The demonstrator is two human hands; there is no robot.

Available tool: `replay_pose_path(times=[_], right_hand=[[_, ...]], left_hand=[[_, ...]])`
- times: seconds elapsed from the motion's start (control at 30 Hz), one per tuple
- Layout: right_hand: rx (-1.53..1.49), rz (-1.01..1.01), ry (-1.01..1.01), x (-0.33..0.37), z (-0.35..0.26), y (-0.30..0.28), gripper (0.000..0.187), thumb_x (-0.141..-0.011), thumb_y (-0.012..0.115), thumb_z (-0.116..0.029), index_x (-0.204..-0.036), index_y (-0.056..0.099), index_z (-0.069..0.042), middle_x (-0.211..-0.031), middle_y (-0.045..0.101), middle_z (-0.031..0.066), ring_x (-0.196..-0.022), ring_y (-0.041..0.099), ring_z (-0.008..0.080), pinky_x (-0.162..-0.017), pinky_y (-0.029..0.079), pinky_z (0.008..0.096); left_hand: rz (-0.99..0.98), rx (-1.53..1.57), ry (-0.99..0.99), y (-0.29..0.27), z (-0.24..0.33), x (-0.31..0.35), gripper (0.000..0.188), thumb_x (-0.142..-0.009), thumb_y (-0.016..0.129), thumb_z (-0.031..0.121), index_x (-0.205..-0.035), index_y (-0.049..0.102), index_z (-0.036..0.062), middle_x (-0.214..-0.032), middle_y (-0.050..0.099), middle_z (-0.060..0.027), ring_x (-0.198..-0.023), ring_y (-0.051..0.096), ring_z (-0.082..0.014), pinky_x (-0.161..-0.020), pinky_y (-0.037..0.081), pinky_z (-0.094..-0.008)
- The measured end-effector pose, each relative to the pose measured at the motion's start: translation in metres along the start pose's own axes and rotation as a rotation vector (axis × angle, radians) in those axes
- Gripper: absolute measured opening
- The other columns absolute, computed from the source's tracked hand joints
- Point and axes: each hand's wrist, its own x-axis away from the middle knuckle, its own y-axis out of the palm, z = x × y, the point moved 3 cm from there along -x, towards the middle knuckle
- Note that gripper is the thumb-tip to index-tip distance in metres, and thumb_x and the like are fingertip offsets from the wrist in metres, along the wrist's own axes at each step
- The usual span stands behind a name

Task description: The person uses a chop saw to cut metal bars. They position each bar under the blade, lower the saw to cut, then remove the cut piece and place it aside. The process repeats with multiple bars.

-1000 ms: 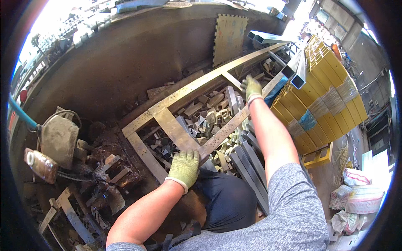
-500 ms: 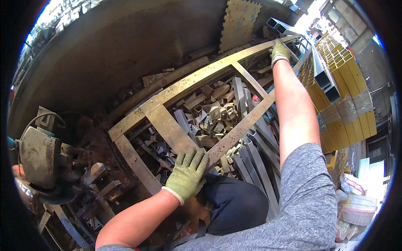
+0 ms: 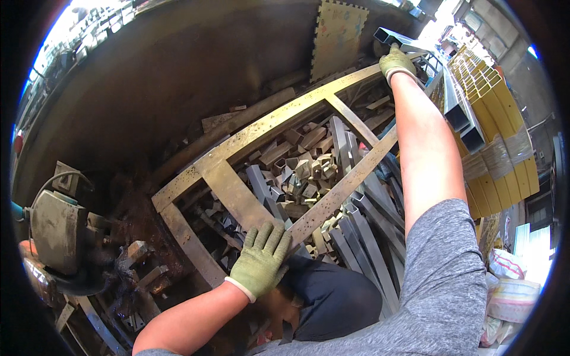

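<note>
A worker in green knit gloves handles a welded flat-bar metal frame (image 3: 279,127) that stretches from the lower left to the upper right of the picture, lying tilted over a heap of cut steel offcuts (image 3: 303,169); it looks already assembled, with the handling barely begun and the frame not yet lifted clear. The left hand (image 3: 259,261), low and centre, lies flat with fingers spread on the frame's near corner, its grip wide and closed on nothing. The right hand (image 3: 396,62), far upper right, curls over the frame's far end beside grey square tubes (image 3: 460,110).
</note>
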Motion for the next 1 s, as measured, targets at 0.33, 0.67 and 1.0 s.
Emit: replay_pose_path(times=[0.33,0.67,1.0], right_hand=[[-0.071,0.041,0.067,-0.011,0.001,0.008,0.065,-0.124,0.053,-0.036,-0.185,0.046,-0.017,-0.174,0.067,0.0211,-0.162,0.064,0.0406,-0.133,0.054,0.0548],[0.090,0.017,0.009,-0.007,0.016,0.016,0.047,-0.122,0.053,-0.028,-0.164,0.073,-0.017,-0.167,0.074,0.0178,-0.155,0.072,0.0384,-0.126,0.058,0.0579],[0.142,0.188,0.069,-0.013,0.063,0.023,0.047,-0.123,0.047,-0.028,-0.152,0.083,-0.018,-0.162,0.078,0.0124,-0.149,0.076,0.0352,-0.121,0.061,0.0552]], left_hand=[[-0.014,-0.045,0.007,0.001,0.000,-0.005,0.092,-0.096,0.089,0.044,-0.172,0.056,0.0033,-0.181,0.052,-0.0265,-0.165,0.049,-0.0533,-0.137,0.035,-0.0710],[-0.029,-0.026,0.005,-0.001,0.001,-0.003,0.096,-0.097,0.088,0.040,-0.176,0.051,0.0025,-0.180,0.052,-0.0254,-0.167,0.046,-0.0528,-0.138,0.033,-0.0711],[-0.036,-0.030,0.007,0.000,0.000,-0.003,0.098,-0.096,0.089,0.040,-0.178,0.049,0.0024,-0.180,0.051,-0.0258,-0.167,0.047,-0.0530,-0.139,0.033,-0.0714]])
